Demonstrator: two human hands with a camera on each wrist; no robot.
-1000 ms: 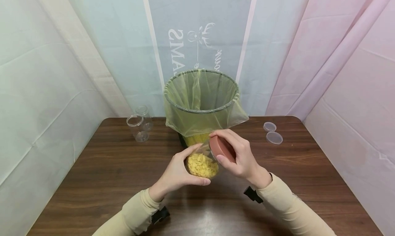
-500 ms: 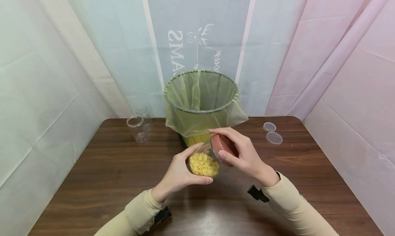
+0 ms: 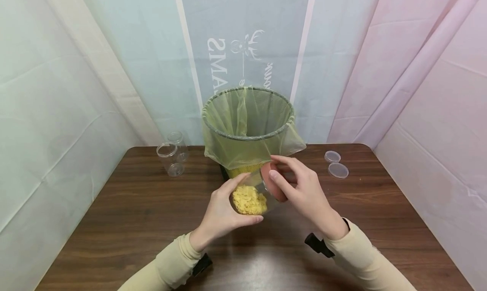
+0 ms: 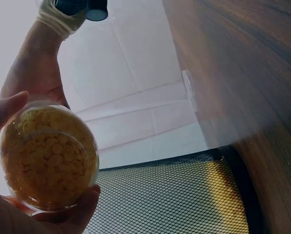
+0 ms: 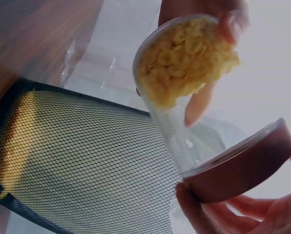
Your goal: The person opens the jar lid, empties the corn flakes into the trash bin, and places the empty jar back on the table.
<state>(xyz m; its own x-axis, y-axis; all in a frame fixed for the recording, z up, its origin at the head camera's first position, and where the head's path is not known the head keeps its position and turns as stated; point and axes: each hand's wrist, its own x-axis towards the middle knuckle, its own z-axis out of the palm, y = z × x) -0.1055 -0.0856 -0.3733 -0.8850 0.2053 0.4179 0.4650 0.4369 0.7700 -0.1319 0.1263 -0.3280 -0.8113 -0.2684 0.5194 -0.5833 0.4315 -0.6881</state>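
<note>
jar (tilted) gripped w/in curled l hand, r hand pinching its reddish lid.

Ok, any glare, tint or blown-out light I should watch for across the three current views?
Head view: a pale glare patch on the table near the bottom edge, pinkish tint on the curtain at picture right; left wrist view: the jar looks dim against a bright background; right wrist view: white washes out the upper right and the lid looks dark.

Bin blocks beyond held jar (gap probably narrow); free room toward the lids.
</note>
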